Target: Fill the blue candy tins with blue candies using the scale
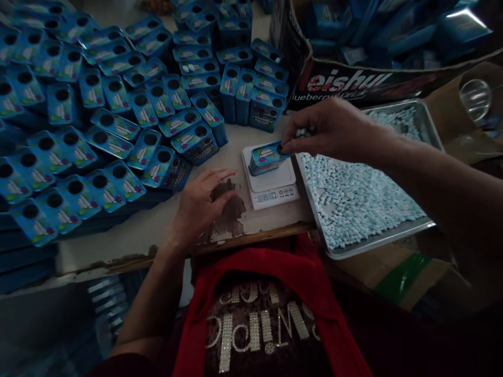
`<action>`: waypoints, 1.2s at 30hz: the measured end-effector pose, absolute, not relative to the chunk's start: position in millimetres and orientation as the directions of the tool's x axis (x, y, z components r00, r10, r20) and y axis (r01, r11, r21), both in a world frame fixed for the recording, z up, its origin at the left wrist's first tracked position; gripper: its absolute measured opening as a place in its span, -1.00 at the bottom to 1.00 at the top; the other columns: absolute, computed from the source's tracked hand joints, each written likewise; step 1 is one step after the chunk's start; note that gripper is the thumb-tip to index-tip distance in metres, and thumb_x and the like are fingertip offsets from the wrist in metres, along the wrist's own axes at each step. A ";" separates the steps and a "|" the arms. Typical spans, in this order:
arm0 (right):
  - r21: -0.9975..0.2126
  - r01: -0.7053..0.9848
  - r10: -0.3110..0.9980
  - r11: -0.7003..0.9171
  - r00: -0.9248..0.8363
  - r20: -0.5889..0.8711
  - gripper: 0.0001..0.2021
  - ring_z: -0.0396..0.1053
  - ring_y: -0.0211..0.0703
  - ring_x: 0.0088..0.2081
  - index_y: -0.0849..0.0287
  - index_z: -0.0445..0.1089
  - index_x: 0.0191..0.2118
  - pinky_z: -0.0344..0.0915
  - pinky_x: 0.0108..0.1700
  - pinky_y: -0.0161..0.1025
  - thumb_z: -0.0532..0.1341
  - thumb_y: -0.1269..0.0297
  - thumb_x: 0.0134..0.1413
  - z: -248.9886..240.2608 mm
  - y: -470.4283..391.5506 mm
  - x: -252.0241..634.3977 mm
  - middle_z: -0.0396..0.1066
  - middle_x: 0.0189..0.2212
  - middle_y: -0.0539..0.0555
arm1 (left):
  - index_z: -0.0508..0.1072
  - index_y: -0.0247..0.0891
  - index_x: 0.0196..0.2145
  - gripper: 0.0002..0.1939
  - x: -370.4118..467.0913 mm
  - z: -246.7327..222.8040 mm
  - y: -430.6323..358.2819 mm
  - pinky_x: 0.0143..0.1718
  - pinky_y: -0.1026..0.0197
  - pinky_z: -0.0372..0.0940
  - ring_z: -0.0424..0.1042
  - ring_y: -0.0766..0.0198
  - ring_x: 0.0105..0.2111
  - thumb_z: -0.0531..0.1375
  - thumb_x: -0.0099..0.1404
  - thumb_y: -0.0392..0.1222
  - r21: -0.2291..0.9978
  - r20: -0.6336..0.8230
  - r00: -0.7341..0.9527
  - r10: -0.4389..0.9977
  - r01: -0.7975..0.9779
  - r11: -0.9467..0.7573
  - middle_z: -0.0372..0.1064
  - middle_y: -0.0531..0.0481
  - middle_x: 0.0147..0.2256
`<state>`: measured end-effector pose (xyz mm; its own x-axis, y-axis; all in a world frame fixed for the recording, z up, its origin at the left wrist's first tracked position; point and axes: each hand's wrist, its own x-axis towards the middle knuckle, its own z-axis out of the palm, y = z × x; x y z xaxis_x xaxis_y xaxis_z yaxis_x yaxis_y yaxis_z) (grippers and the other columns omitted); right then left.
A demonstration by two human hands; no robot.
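A blue candy box (pixel 268 158) with a round hole in its top stands on a small white digital scale (pixel 275 196). My right hand (pixel 328 128) is closed around several pale candies (pixel 305 132), its fingertips right at the hole of that box. To the left of the scale, my left hand (pixel 202 201) rests low over the table with its fingers apart and holds nothing. Under my right forearm lies a metal tray (pixel 338 254) spread with many small pale blue and white candies (pixel 353 209). Digits glow on the scale's display, too small to read surely.
Rows of similar blue boxes (pixel 113 94) with round holes crowd the left and back of the table (pixel 118 243). At the back right is a black printed carton (pixel 353 81) full of blue boxes. A brown carton with green tape (pixel 403 277) sits below the tray.
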<state>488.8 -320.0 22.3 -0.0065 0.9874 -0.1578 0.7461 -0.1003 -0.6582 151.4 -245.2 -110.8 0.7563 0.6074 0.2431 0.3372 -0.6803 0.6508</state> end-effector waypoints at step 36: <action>-0.976 -0.099 0.937 -0.195 0.276 -0.215 -0.91 0.19 -0.23 -0.47 0.11 0.75 -0.16 0.05 -0.52 -0.31 0.47 0.35 0.48 -9.7 -321.9 513.7 0.38 -0.48 0.02 | 0.56 -0.22 0.38 -0.53 271.9 -45.8 -249.0 0.34 -0.26 0.60 0.64 -0.26 0.33 0.48 0.60 -0.34 0.367 0.110 0.828 0.549 0.480 -0.797 0.64 -0.25 0.31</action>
